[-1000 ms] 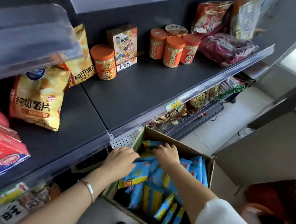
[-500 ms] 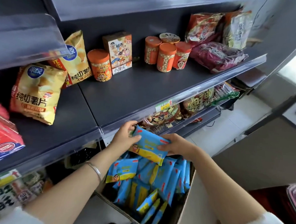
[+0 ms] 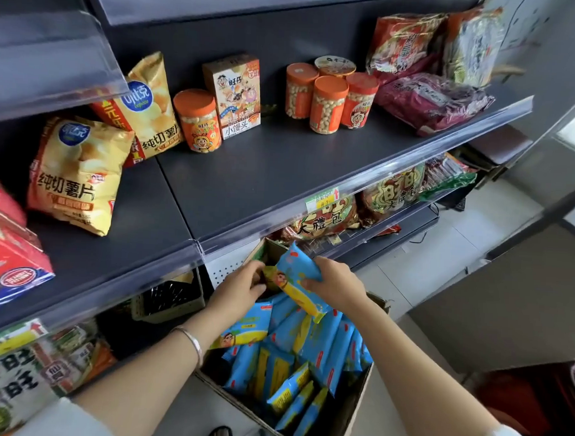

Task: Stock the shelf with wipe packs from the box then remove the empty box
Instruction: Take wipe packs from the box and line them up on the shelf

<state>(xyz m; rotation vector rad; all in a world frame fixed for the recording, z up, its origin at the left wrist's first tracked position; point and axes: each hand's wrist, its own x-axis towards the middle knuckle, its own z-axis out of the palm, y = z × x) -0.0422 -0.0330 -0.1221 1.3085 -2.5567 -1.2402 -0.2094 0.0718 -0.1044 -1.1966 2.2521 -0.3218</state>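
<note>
Wipe pack (image 3: 298,280) tilted steeper over box (image 3: 352,418), right fingers (image 3: 312,283) gripping its top, left fingers (image 3: 254,276) pinching its side

You were in a small grocery shop: the dark grey metal shelves (image 3: 265,176) carried clear plastic price rails (image 3: 398,172) along their front edges, one with a green-and-white price label (image 3: 325,199). They were faced with retail snacks: yellow potato-chip bags (image 3: 75,176), orange-lidded clear jars (image 3: 328,106) and a printed biscuit carton (image 3: 237,95). An open brown cardboard stock box (image 3: 352,418) of blue-and-yellow wipe packs (image 3: 322,346) sat on the pale tiled floor (image 3: 478,234).
</note>
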